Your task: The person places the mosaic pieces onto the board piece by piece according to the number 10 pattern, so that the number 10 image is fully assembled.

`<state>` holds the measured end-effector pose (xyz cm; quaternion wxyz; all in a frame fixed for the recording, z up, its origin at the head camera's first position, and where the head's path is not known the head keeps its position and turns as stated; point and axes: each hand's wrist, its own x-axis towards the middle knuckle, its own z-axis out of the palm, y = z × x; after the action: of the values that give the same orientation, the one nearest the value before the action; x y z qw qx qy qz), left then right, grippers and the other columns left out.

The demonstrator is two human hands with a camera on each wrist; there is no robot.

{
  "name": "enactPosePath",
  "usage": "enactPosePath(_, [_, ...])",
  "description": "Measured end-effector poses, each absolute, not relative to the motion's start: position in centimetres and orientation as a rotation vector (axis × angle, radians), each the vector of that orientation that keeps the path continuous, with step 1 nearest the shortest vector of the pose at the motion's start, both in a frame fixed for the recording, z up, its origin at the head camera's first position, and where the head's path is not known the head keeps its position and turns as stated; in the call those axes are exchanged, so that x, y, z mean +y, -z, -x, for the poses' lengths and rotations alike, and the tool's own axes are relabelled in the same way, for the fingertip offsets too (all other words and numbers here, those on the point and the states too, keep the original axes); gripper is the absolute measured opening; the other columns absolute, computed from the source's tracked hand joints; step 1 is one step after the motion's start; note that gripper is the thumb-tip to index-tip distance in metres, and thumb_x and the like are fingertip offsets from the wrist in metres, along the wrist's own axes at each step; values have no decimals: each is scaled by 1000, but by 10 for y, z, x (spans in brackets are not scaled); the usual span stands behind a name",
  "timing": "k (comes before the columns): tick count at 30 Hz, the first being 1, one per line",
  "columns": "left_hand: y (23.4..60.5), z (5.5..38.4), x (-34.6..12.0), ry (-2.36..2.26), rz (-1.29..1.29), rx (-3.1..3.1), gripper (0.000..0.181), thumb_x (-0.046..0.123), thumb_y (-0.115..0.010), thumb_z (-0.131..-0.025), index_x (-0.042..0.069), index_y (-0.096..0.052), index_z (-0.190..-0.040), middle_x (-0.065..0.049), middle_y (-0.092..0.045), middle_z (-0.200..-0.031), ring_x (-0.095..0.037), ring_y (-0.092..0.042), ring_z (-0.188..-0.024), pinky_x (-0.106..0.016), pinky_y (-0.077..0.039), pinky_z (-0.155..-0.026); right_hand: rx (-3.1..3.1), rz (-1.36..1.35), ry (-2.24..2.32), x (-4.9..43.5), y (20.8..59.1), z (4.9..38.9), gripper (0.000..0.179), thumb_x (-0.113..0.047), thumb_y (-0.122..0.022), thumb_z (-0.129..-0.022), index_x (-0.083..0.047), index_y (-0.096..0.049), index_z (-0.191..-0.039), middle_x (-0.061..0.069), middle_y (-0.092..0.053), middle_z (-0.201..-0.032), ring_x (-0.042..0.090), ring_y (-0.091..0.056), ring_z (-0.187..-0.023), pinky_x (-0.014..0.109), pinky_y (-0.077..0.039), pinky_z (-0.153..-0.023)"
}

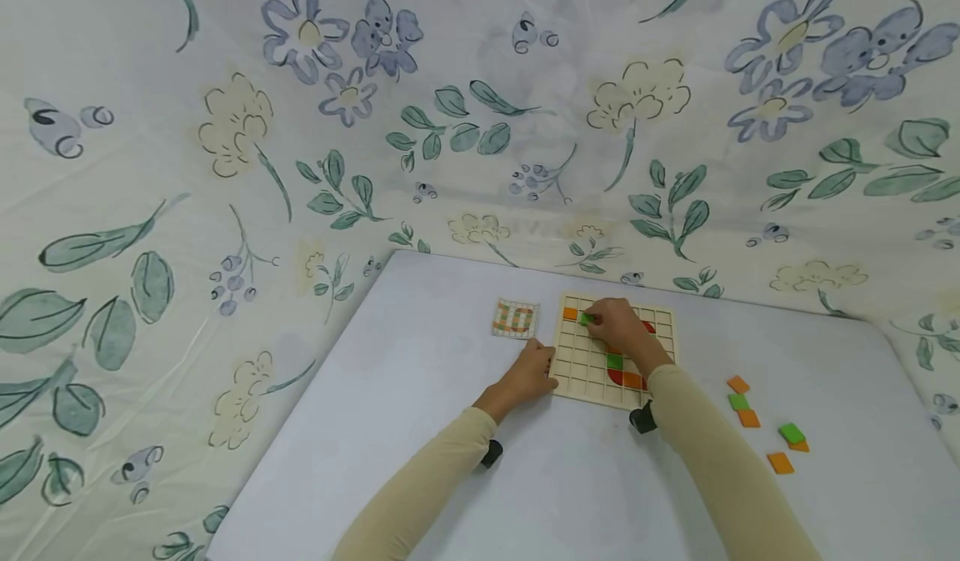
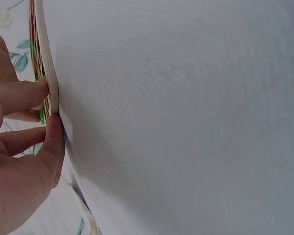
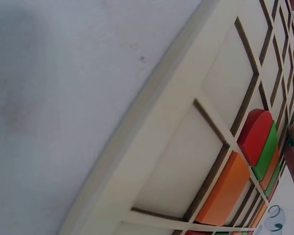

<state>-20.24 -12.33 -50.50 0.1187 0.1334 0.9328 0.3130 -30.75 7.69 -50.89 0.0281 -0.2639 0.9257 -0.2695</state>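
A pale wooden grid board (image 1: 577, 369) lies on the white table. My left hand (image 1: 527, 373) grips its left edge; in the left wrist view, the fingertips (image 2: 53, 122) sit right at the rim. Over the board's far side, my right hand (image 1: 621, 328) pinches a green square tile (image 1: 585, 319) at the far row. Beside that tile, an orange tile (image 1: 570, 314) fills the far left corner cell. Nearer the middle are a green tile (image 1: 615, 362), a rounded red piece (image 1: 615, 376) and an orange tile (image 1: 632, 380). My right forearm hides part of the board's right side.
A small checked pattern card (image 1: 515, 318) lies left of the board. Several loose orange and green tiles (image 1: 748, 418) are scattered to the right, one green tile (image 1: 791, 433) overlapping an orange piece. Floral cloth (image 1: 480, 161) hangs behind the table.
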Motion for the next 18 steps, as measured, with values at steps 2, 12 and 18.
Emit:
enactPosePath(2, [506, 203, -122, -911, -384, 2727, 49, 5, -75, -84, -7, -55, -127, -9, -45, -109, -15, -47, -91, -25, -45, -78, 2867, 824, 823, 78, 509, 308, 26, -2, -67, -86, 6, -71, -110, 19, -69, -107, 28, -63, -94, 44, -52, -83])
enactPosePath(12, [508, 203, -122, -934, -383, 2718, 46, 5, -75, -85, -6, -56, -125, -6, -43, -108, -13, -47, -91, -23, -44, -77, 2860, 747, 829, 75, 503, 307, 23, -2, -64, -88, 6, -71, -110, 21, -68, -109, 33, -62, -103, 44, -52, -84])
enactPosePath(18, [505, 202, -122, -940, -359, 2706, 49, 5, -74, -85, -6, -54, -129, -6, -42, -108, -12, -47, -91, -23, -44, -78, 2847, 755, 874, 73, 504, 305, 22, 1, -61, -91, 9, -69, -110, 23, -61, -109, 35, -58, -102, 44, -51, -83])
